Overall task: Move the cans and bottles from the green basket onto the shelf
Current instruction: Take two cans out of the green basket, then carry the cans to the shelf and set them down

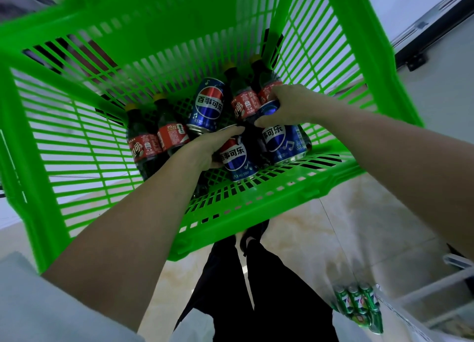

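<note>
The green basket (256, 208) holds four dark cola bottles and three blue cans. The left hand (207, 149) curls round the near blue can (238, 159); the right hand (289, 105) grips the top of the right blue can (284, 141). A third can (207, 105) lies just beyond the left hand.

Floor (346, 228): pale marbled tile.
Green basket (256, 208) is above it, contact unclear; white shelf (436, 287) at lower right holds green cans (359, 303).
</note>
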